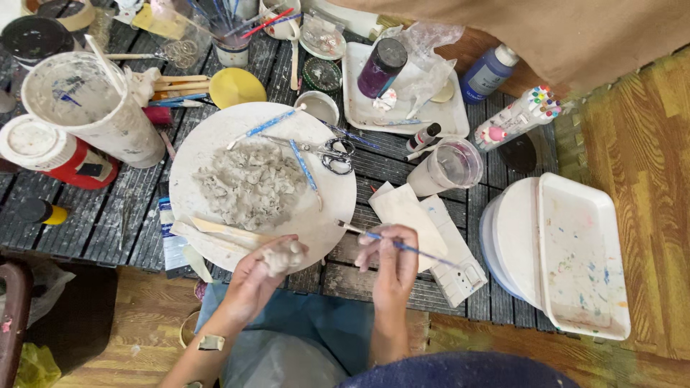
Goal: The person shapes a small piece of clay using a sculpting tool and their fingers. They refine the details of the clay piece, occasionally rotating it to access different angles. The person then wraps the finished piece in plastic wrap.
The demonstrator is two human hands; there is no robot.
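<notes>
Clay lump [282,256] in left hand [253,280]

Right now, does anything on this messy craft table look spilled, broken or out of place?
Nothing looks broken or tipped. The grey clay lies in a rough heap on the round white board, with scissors beside it. The left hand cups a clay lump; the right hand holds a thin blue brush.
</notes>
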